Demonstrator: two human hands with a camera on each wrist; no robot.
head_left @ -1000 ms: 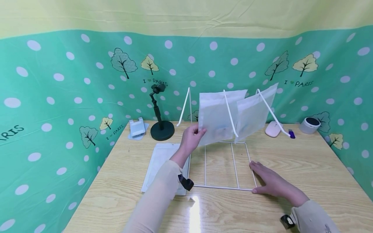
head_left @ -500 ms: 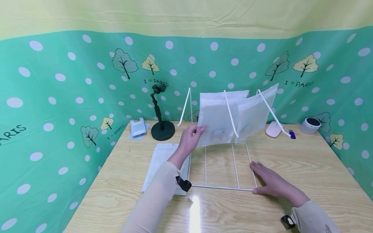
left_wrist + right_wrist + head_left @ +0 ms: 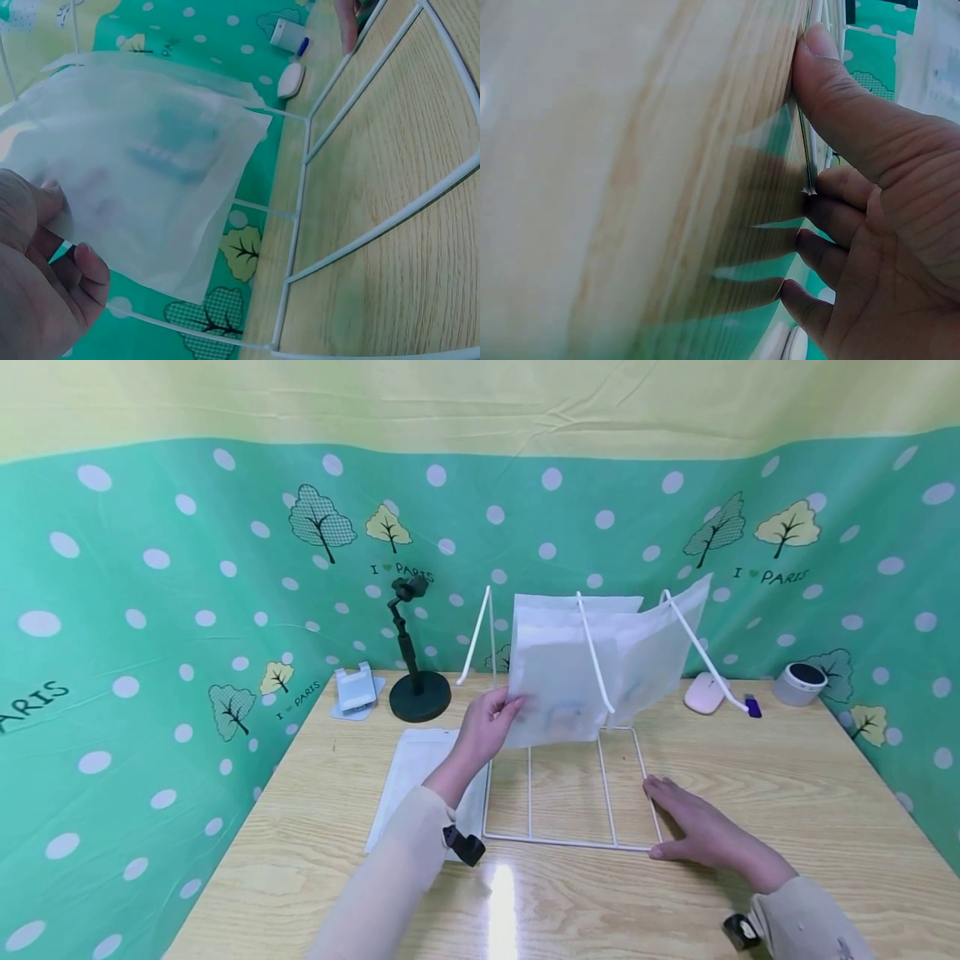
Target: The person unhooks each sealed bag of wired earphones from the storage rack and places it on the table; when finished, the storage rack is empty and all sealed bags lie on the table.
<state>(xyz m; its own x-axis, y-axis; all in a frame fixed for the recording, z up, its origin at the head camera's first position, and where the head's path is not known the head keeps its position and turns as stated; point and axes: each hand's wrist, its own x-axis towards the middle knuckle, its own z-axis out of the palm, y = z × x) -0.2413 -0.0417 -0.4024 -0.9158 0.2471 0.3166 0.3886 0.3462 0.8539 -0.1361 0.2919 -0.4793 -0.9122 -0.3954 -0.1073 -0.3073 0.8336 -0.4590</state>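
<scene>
A white wire rack (image 3: pixel 600 793) stands on the wooden table (image 3: pixel 787 793), its base flat and its prongs rising at the back. My left hand (image 3: pixel 487 727) pinches the lower left corner of a translucent white pouch (image 3: pixel 555 681) held between the prongs; in the left wrist view the pouch (image 3: pixel 142 165) hangs above the left hand (image 3: pixel 45 292). A second pouch (image 3: pixel 654 652) leans in the right slot. My right hand (image 3: pixel 693 831) lies flat on the table, fingers straight against the rack's front right corner, and the right wrist view shows the right hand (image 3: pixel 862 195) pressing the wire.
More white pouches (image 3: pixel 420 785) lie flat left of the rack. At the back stand a black phone stand (image 3: pixel 416 689), a small white holder (image 3: pixel 354 689), a pink mouse (image 3: pixel 701 692), a blue USB stick (image 3: pixel 752 704) and a white round speaker (image 3: pixel 798 682). Green dotted cloth walls surround the table.
My left hand has lowered the pouch a little between the prongs and drawn it slightly toward me. The right hand has stayed on the rack's corner.
</scene>
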